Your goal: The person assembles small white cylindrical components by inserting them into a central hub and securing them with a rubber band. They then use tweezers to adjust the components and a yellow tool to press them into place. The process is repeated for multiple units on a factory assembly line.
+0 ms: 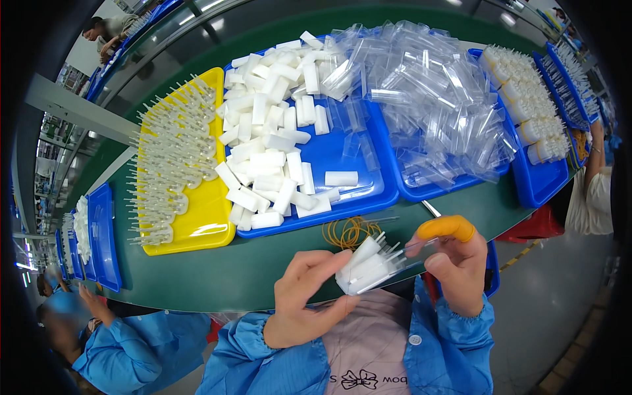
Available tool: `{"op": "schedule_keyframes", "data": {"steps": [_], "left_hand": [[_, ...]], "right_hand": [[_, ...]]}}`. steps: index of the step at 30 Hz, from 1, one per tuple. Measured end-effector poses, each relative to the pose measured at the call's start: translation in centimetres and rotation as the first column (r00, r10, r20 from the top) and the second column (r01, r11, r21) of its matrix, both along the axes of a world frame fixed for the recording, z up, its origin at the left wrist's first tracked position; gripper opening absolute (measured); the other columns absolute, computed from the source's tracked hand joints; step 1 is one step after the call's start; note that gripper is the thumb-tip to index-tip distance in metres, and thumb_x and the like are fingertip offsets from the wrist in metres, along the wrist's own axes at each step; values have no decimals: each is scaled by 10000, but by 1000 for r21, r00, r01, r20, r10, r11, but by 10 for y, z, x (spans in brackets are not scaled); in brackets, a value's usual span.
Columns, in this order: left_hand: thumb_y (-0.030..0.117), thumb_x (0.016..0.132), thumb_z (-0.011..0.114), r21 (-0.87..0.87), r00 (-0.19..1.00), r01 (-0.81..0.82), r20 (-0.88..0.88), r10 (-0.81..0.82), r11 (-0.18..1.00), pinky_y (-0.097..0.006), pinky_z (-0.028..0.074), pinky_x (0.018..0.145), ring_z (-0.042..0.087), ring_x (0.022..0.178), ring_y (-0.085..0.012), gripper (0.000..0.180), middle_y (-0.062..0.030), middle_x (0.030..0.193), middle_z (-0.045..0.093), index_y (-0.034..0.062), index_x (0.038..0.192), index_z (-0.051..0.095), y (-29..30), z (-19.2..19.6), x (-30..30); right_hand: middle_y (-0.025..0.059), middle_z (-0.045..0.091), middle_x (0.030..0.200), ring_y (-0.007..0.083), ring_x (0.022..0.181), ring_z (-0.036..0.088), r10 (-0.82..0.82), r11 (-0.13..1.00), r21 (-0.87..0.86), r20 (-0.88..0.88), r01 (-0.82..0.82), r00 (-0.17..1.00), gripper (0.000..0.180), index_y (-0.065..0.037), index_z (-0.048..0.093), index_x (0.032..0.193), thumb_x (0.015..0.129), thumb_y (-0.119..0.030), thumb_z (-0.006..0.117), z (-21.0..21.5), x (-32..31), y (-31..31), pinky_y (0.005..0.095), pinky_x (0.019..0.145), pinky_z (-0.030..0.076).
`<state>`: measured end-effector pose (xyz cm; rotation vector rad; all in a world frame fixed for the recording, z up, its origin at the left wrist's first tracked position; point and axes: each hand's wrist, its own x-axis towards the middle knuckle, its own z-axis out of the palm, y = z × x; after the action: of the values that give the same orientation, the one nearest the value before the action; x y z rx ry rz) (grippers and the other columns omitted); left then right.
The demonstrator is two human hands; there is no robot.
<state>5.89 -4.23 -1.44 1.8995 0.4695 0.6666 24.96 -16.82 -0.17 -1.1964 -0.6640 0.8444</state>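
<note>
Close to my body, above the table's near edge, my left hand (308, 299) grips a small bundle of white plastic pieces with thin stems (366, 268). Thumb and fingers press on the bundle's left end, and its stems point right. My right hand (455, 260) wears an orange finger cot (446, 228) on one finger. Thumb and finger close round a thin clear plastic piece (415, 250) at the stem ends; its exact shape is hard to make out. A loose coil of yellow rubber bands (351, 232) lies just beyond the bundle.
Beyond my hands, a blue tray (355, 187) holds white blocks, and another (421, 192) clear plastic sleeves. A yellow tray (209, 230) with upright stemmed bundles stands left; a blue tray (541, 184) holds white bundles at right. A co-worker's hand (95, 304) shows at lower left.
</note>
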Motion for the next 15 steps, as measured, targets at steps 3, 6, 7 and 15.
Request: {"op": "schedule_keyframes", "data": {"steps": [3, 6, 7, 15], "left_hand": [[35, 628, 776, 45, 999, 32, -31, -31, 998, -300, 497, 760, 576, 865, -204, 522, -150, 1001, 538, 9, 1128, 628, -4, 3, -1], [57, 621, 773, 137, 1000, 14, -2, -14, 990, -275, 514, 654, 592, 802, -182, 498, -110, 959, 548, 46, 1107, 664, -6, 6, -1], [67, 619, 770, 183, 1000, -5, 3, 4, 983, -267, 519, 612, 600, 778, -174, 480, -93, 940, 554, 59, 1090, 681, -6, 8, 0], [47, 615, 777, 228, 982, 189, -71, -177, 955, -315, 514, 728, 579, 870, -227, 481, -122, 988, 530, 62, 1083, 670, 0, 18, -4]], "right_hand": [[146, 638, 955, 211, 898, 628, 43, 999, -2, -42, -43, 998, 331, 65, 582, 1063, 765, -28, 694, 3, 4, -2, 337, 835, 490], [149, 642, 954, 212, 888, 632, 74, 997, 26, -21, -73, 997, 350, 65, 596, 1043, 734, -27, 731, 8, 9, -4, 332, 823, 495], [149, 645, 952, 212, 884, 633, 76, 996, 40, 13, -76, 997, 356, 65, 602, 1034, 721, -27, 744, 9, 10, -3, 330, 822, 495], [134, 658, 924, 200, 840, 636, 56, 998, 9, 116, -57, 992, 341, 56, 634, 994, 699, -45, 773, 16, 7, -3, 292, 786, 480]]}}
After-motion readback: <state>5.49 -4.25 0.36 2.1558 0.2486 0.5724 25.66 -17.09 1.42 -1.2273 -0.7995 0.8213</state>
